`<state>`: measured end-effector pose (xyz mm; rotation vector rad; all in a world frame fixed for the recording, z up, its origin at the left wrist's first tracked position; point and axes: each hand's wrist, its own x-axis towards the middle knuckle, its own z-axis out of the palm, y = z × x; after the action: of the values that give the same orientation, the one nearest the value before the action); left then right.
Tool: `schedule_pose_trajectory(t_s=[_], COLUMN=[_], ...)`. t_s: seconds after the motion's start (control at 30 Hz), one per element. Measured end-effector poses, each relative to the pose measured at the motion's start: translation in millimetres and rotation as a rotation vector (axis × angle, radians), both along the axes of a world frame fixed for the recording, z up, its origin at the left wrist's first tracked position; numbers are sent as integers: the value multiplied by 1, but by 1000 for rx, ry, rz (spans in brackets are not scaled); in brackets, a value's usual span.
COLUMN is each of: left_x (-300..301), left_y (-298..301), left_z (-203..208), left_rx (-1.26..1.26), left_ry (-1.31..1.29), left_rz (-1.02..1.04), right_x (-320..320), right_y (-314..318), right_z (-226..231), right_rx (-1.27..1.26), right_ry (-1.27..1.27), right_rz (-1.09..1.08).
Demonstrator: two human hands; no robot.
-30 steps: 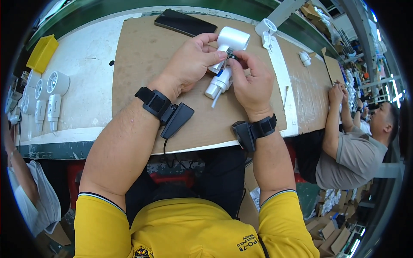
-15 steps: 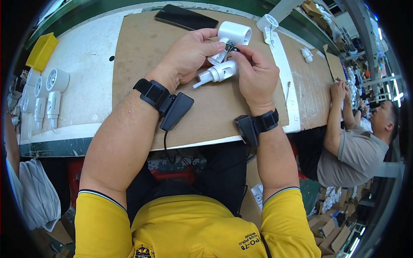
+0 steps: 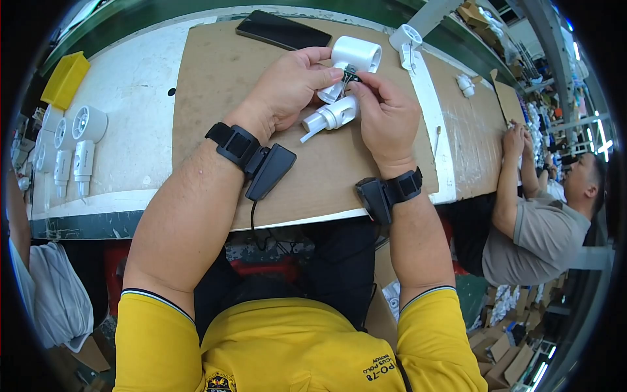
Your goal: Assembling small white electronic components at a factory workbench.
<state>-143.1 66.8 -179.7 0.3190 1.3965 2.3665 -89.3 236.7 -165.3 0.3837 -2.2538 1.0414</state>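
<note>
My left hand [image 3: 297, 81] is closed around the neck of a white plastic housing [image 3: 356, 53] with a wide round barrel, its thumb by a small dark circuit board [image 3: 351, 76]. Thumb and fingertips of my right hand [image 3: 390, 117] pinch the other edge of that board. Thin wires run down from the board toward a white handle piece [image 3: 339, 112] with a narrow stem, which hangs tilted below, between my hands. Part of the board is hidden behind my fingertips.
A black phone [image 3: 282, 30] lies on the cardboard sheet [image 3: 215, 72]. Similar white housings [image 3: 89, 123] stand at left beside a yellow bin [image 3: 65, 80]; another housing [image 3: 406, 40] lies at far right. A thin tool [image 3: 437, 138] lies nearby. A co-worker [image 3: 535, 228] sits at right.
The handle piece has swung slightly, its stem end now lower and to the right. My right hand has shifted slightly left; both hands keep their grip at the board and housing.
</note>
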Motion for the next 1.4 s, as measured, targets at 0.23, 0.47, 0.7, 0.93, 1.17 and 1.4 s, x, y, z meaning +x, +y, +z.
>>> schedule_pose_trajectory(t_s=[0.23,0.47,0.7,0.93,1.17,1.4], left_x=[0,1,4,2,2,2], left_y=[1,-4,-3,-3,-2,-2], left_z=[4,6,10,6,6,6], left_rx=[7,21,9,-16,2,-10], left_ry=[-13,-23,-37,-15,-13,-8], left_rz=[-19,-50,-70,-50,-55,-50], right_x=[-2,-4,-2,-3,-2,-2], right_y=[3,1,2,2,3,2], right_z=[2,1,3,2,2,3], right_rx=[42,99,136,137,177,212], right_ry=[15,88,137,146,135,136], right_rz=[-7,0,5,3,7,3])
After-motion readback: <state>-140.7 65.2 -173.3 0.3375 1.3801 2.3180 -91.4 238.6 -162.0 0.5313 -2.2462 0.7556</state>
